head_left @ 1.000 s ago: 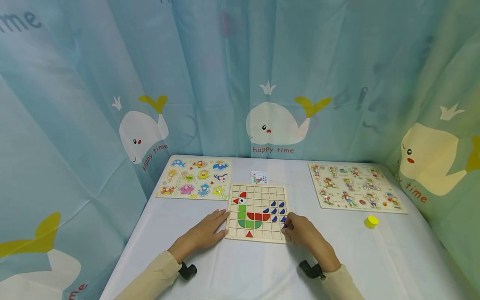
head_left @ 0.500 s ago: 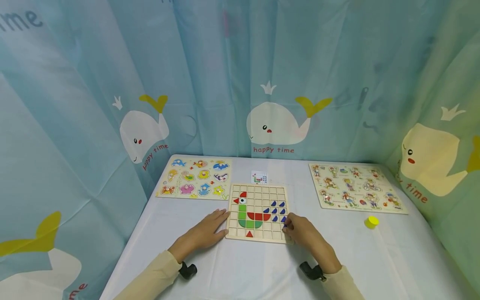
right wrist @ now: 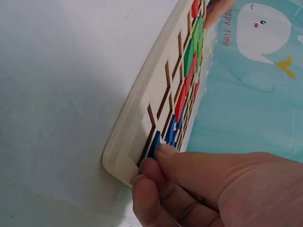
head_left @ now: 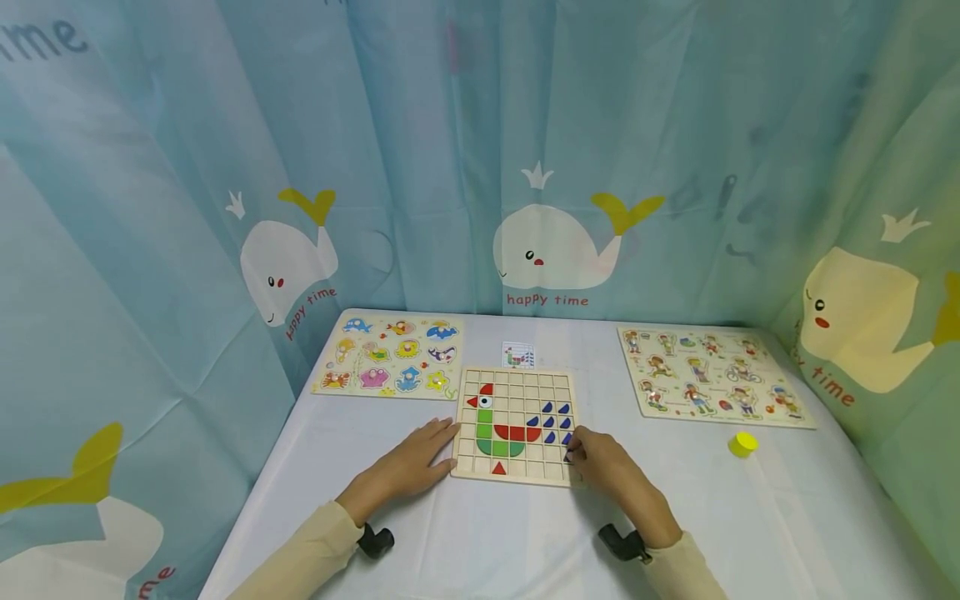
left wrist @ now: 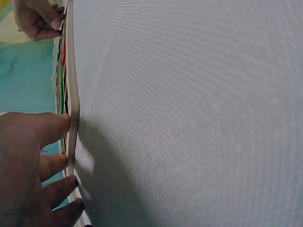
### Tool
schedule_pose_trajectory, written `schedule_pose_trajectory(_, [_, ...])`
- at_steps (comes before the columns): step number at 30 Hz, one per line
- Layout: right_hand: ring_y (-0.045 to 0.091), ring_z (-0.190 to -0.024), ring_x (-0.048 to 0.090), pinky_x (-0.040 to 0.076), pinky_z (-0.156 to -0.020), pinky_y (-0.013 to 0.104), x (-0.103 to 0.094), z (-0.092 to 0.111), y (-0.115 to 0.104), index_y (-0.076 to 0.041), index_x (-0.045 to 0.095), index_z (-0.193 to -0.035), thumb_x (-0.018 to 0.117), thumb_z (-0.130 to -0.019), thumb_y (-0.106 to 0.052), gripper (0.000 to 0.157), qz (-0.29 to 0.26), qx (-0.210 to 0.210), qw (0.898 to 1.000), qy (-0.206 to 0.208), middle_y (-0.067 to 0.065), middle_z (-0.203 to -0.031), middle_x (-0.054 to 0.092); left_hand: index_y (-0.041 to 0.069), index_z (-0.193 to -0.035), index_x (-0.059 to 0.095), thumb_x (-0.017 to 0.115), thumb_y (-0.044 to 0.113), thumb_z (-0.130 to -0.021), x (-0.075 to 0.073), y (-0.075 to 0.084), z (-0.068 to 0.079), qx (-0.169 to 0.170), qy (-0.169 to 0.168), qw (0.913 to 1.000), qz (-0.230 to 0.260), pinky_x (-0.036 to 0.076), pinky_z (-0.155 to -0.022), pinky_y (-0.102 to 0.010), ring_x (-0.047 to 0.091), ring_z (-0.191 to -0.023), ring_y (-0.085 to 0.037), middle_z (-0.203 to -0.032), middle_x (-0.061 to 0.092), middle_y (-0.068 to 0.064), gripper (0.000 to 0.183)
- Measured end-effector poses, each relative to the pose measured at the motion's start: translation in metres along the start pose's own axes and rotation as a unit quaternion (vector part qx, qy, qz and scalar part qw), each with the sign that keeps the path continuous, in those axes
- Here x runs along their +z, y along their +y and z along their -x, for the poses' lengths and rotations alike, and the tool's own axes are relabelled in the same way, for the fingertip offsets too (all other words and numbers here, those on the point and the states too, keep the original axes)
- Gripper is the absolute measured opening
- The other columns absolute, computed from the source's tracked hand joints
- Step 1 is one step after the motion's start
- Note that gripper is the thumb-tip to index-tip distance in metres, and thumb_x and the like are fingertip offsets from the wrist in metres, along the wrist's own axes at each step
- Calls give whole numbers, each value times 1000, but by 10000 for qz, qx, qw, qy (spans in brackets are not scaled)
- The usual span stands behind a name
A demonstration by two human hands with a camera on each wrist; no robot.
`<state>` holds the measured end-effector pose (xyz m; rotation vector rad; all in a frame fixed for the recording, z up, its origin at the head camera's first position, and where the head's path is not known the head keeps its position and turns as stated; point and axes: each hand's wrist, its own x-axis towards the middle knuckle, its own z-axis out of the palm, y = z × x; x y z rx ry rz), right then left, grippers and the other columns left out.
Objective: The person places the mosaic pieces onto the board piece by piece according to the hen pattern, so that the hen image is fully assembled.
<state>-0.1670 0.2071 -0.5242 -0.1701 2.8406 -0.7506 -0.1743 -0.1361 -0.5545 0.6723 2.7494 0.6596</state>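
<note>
A wooden grid board (head_left: 517, 392) lies on the table, with coloured pieces set in its cells as a bird. The bird has a green neck (head_left: 484, 423), a red body (head_left: 516, 433) and several blue tail pieces (head_left: 548, 422). My right hand (head_left: 603, 460) is at the board's lower right corner. Its thumb and fingertips pinch a blue curved-edged piece (right wrist: 154, 144) at a corner cell, partly covering it. At the opposite side, my left hand (head_left: 408, 462) rests with extended fingers against the board's edge (left wrist: 73, 94). A red triangle (head_left: 498, 468) sits in the bottom row.
Behind the board lies a small picture card (head_left: 517, 356) showing a similar bird. A sea-animal puzzle (head_left: 390, 354) stands at the back left, a puzzle of figures (head_left: 712, 375) at the back right. A yellow cylinder (head_left: 743, 444) is on the right. Curtains enclose the table (head_left: 480, 542).
My right fingertips have shifted slightly at the corner cell, and the blue piece there shows a little differently. The left hand and the board have stayed put.
</note>
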Motion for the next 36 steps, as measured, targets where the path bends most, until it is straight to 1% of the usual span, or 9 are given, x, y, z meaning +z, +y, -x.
schedule_pose_trajectory(6, [18, -76, 55, 46, -64, 31, 1, 1, 4, -6, 66, -100, 69, -97, 0, 7, 34, -83, 9998, 181, 3, -85, 63, 15, -165, 38, 57, 39, -109, 0, 1, 0, 12, 3, 10000, 28, 29, -129, -54, 27, -161, -34, -172, 33, -10, 64])
schedule_pose_trajectory(12, [18, -76, 54, 45, -64, 31, 1, 0, 4, -6, 64, -98, 71, -97, -1, 9, -100, 44, 9997, 199, 2, -82, 60, 15, -165, 38, 58, 39, -108, -1, 3, -1, -9, -9, 10000, 35, 29, -129, -54, 27, -161, -34, -172, 34, -9, 64])
schedule_pose_trajectory(16, [18, -74, 53, 45, -62, 31, -1, 2, 3, -7, 63, -95, 72, -97, -2, 10, -200, -7, 9996, 179, 2, -81, 59, 15, -165, 39, 58, 38, -108, -1, 2, -1, 13, -7, 10000, 29, 29, -129, -54, 27, -160, -34, -172, 34, -10, 64])
schedule_pose_trajectory(22, [17, -69, 53, 45, -58, 31, -13, 3, 10, -7, 65, -96, 69, -100, -9, 7, -405, -70, 9989, 214, 3, -79, 60, 15, -165, 38, 57, 40, -109, -1, 1, -3, 28, -43, 10000, 43, 29, -129, -54, 27, -161, -34, -172, 33, -9, 64])
schedule_pose_trajectory(27, [20, -73, 58, 50, -61, 35, -28, -2, 23, -4, 67, -100, 69, -101, -14, 10, -134, -141, 9991, 367, 7, -84, 65, 14, -164, 39, 57, 40, -108, 0, -3, -3, -61, -12, 9999, 132, 29, -130, -52, 28, -160, -33, -171, 34, -10, 65])
schedule_pose_trajectory(30, [27, -80, 63, 55, -68, 44, -34, -4, 31, 1, 67, -107, 69, -101, -16, 18, 42, -158, 9985, 522, 14, -91, 69, 12, -164, 39, 58, 39, -108, -1, -5, 0, -72, 88, 9997, 199, 29, -130, -52, 28, -160, -33, -171, 35, -12, 65])
schedule_pose_trajectory(32, [35, -90, 67, 58, -77, 52, -37, -4, 36, 5, 66, -115, 69, -102, -18, 28, 146, -213, 9975, 661, 22, -101, 69, 9, -164, 38, 58, 37, -108, -2, -6, 2, -43, 209, 9995, 212, 27, -130, -53, 27, -160, -35, -171, 33, -14, 66])
schedule_pose_trajectory(34, [46, -102, 67, 57, -87, 60, -39, -3, 40, 10, 62, -127, 68, -103, -23, 41, 254, -260, 9963, 784, 30, -113, 67, 7, -165, 35, 58, 38, -108, -4, -6, 4, -35, 365, 9991, 197, 24, -131, -55, 23, -161, -36, -173, 29, -14, 69])
schedule_pose_trajectory(36, [55, -116, 61, 53, -96, 67, -40, -2, 43, 12, 54, -138, 65, -105, -30, 55, 400, -228, 9951, 870, 38, -127, 61, 8, -166, 31, 58, 41, -107, -5, -6, 6, -115, 551, 9983, 130, 20, -132, -57, 18, -163, -36, -175, 23, -13, 73])
